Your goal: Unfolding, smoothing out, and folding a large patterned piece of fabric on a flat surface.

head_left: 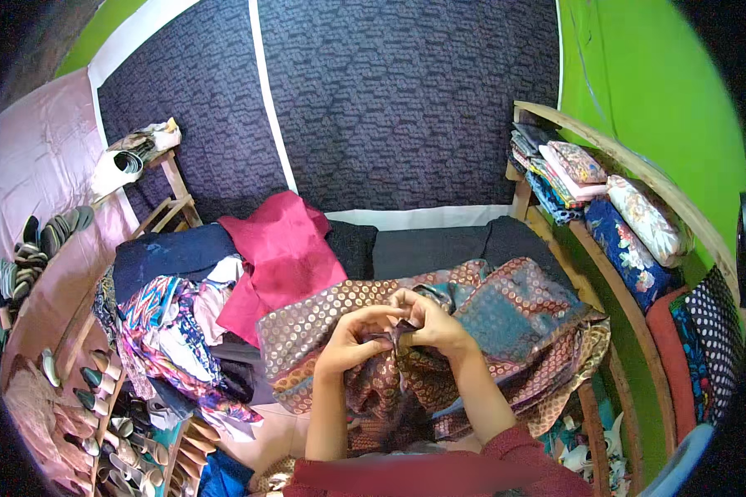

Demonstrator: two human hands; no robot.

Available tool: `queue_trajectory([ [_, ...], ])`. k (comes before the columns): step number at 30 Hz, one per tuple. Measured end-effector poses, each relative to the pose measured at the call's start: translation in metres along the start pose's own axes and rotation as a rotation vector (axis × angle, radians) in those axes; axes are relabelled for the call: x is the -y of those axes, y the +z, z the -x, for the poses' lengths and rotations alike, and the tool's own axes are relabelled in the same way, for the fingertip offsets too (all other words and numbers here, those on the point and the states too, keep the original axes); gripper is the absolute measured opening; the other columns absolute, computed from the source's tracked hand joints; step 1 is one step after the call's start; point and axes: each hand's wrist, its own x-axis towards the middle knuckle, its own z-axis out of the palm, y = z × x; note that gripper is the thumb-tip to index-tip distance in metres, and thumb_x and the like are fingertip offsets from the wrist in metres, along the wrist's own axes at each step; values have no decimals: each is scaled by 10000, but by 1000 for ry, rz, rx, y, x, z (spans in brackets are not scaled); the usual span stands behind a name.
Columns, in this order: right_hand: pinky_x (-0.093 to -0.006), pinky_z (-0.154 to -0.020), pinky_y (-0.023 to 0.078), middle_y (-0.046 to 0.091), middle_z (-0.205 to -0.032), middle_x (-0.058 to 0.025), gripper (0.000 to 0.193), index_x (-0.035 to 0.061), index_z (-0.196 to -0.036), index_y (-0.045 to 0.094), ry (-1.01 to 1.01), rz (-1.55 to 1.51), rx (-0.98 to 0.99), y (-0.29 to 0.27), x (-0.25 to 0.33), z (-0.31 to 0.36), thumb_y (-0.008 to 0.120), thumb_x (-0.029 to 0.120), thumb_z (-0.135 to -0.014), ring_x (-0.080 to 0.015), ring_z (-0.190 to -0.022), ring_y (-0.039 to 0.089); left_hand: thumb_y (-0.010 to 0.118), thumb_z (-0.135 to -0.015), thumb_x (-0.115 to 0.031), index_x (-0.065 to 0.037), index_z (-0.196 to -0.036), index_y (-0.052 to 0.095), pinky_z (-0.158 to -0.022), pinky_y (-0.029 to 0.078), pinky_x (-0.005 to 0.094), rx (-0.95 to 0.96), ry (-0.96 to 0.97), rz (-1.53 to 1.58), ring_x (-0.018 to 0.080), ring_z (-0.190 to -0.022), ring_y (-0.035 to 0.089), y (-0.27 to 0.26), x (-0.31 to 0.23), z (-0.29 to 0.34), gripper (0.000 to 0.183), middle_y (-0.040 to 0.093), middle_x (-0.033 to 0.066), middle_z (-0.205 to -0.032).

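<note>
A large patterned brocade cloth (522, 306) in brown, teal and gold lies spread in folds across the dark seat in front of me and hangs down toward me. Gathered dark edges of it rise between my hands. My left hand (356, 341) is closed, pinching the bunched edge between thumb and fingers. Close beside it, my right hand (431, 325) pinches the same edge, its fingertips almost meeting the left ones. What lies right between the fingertips is partly hidden. Just beyond and to the left rests a crimson cloth (282, 257).
Left of the brocade is a heap of multicoloured clothes (174, 331) beside a dark blue cushion (170, 261). Shoes (124, 447) fill racks at the lower left. On the right, a wooden frame (630, 302) holds folded fabrics (555, 178). A patterned dark curtain (406, 99) hangs behind.
</note>
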Motion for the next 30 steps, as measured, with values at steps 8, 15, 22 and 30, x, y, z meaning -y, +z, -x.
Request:
queue_trajectory([
  [8,-193,-703,393,465,-874,33,457,96,-961,420,79,-2,51,-14,-17,1,689,14,-600,-41,-820,470,550,-611,33,20,-829,599,-727,422,263,77,-66,-157,144,-787,539,-5,9,-2,224,599,62,-826],
  [15,-224,-614,375,451,-713,1,206,48,-794,446,-409,718,-712,20,-11,34,612,24,-676,-81,-653,432,598,-666,50,-1,-787,571,-632,421,182,-319,19,-65,65,-700,528,-14,31,-8,134,572,8,-747],
  [22,-340,-820,367,486,-994,-198,243,-2,-997,442,-195,894,-612,30,-106,73,449,29,-756,-329,-958,474,548,-688,61,-24,-788,553,-608,388,176,-367,138,-12,45,-674,485,0,25,-24,132,544,-12,-759],
  [30,-410,-936,315,96,-1367,-210,753,102,-1326,141,428,1274,20,-46,-99,81,588,135,-721,-366,-1195,280,569,-745,30,-40,-824,550,-668,377,170,-579,268,62,49,-730,477,-25,24,-48,108,531,-23,-788],
])
